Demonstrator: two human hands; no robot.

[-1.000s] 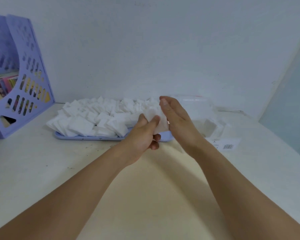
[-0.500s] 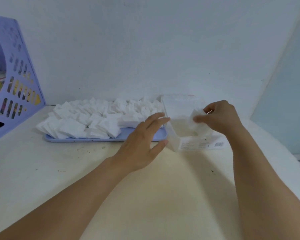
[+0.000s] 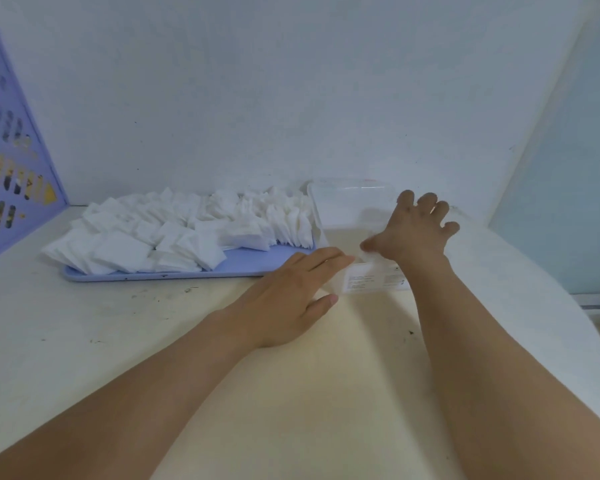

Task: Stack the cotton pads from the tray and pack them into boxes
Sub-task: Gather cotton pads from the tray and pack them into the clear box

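My right hand [image 3: 411, 233] spread wide over clear plastic box [image 3: 352, 216] | left hand [image 3: 291, 292] flat, fingers straight, touching its 9 o'clock side | white cotton pads [image 3: 174, 233] heaped on lilac tray [image 3: 250, 266].

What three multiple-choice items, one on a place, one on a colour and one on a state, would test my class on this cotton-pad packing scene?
1. Where does the clear plastic box stand?
A. right of the tray
B. left of the tray
C. on the tray

2. What colour is the tray?
A. red
B. pale blue
C. black

3. How is the left hand?
A. gripping a pad
B. in a fist
C. fingers straight, holding nothing

Key: 1 A, the box abuts the tray's right end. 2 B, its bare rim shows pale blue under the cotton pads. 3 C, its fingers lie straight near the box.
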